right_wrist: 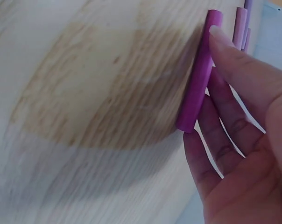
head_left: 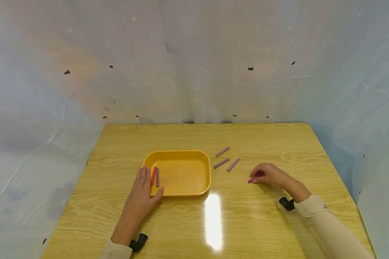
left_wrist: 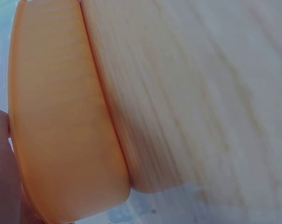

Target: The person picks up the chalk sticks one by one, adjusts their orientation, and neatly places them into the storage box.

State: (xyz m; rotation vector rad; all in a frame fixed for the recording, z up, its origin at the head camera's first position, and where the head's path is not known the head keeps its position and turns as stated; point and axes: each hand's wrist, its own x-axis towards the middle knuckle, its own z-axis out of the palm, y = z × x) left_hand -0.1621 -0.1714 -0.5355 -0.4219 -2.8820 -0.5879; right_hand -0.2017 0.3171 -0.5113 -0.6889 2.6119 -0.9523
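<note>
My left hand (head_left: 141, 203) rests on the near left corner of a yellow plastic tray (head_left: 181, 195), fingers fairly straight along its left rim and thumb at the front rim. Inside the tray, close to those fingers, lie a red chalk stick (head_left: 153, 176) and a purple chalk stick (head_left: 157, 177). Over at the right, my right hand (head_left: 269, 175) pinches a magenta chalk stick (right_wrist: 200, 77) between thumb and fingertips, low at the tabletop. The left wrist view shows the tray's outer wall (left_wrist: 71, 112) and part of the thumb (left_wrist: 1, 140).
Three purplish chalk sticks lie loose between tray and right hand: one at the back (head_left: 222, 151), one in the middle (head_left: 222, 163), one to the right (head_left: 233, 164). The wooden table (head_left: 262, 230) has pale plastic sheeting (head_left: 194, 72) behind and beside it.
</note>
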